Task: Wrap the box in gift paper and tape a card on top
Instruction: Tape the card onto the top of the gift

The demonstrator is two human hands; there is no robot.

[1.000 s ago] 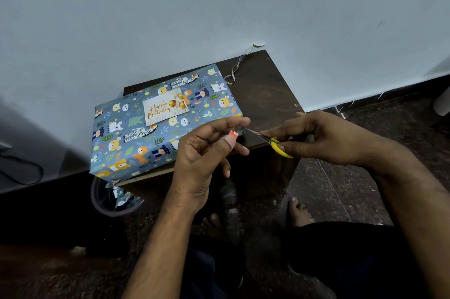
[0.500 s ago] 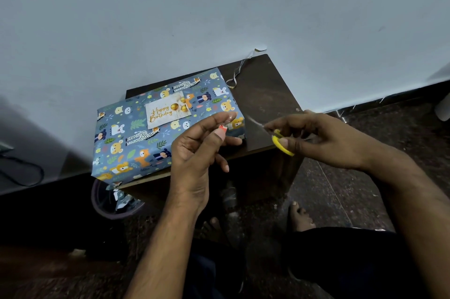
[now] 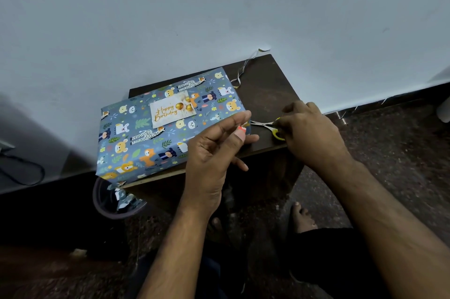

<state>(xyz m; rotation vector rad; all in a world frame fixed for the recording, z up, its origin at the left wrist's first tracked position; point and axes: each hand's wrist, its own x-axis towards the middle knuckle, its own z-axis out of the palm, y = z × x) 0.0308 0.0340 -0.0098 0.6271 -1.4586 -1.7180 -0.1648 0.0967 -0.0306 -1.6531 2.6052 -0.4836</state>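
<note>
1. A box (image 3: 168,126) wrapped in blue animal-print paper lies at mid-frame on a dark wooden table (image 3: 265,94), with a "Happy Birthday" card (image 3: 171,109) on top.
2. The left hand (image 3: 214,150), at centre, pinches a small, partly red piece between thumb and forefinger.
3. The right hand (image 3: 309,133), right of centre, grips yellow-handled scissors (image 3: 269,126) over the table.
4. A bin (image 3: 114,201) sits lower left, below the box.

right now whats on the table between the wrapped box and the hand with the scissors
In the head view, only the scissors' own blades and bare dark table lie between the wrapped box and the right hand. The ribbon sits farther back.
</note>
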